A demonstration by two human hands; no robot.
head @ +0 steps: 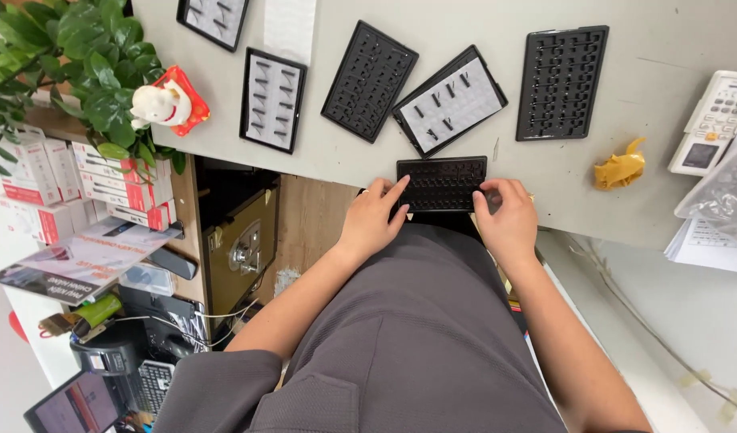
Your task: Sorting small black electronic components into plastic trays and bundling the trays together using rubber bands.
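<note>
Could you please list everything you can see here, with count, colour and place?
held tray: 1, black, desk front edge
empty trays: 2, black, desk middle
white-lined trays: 3, black-framed, desk middle and far left
crumpled wrapper: 1, yellow, desk right
remote: 1, white, far right
cat figurine: 1, white and red, left
plant: 1, green, left corner
boxes: several, white and red, left shelf
left hand: touching held tray
right hand: touching held tray

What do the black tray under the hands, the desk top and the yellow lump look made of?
Black tray: probably thin moulded plastic, matt, with rows of small formed pockets. Both the left hand and the right hand rest on it. Desk top: smooth pale grey, likely laminate. Yellow lump: crumpled, perhaps film or paper; unclear.
</note>
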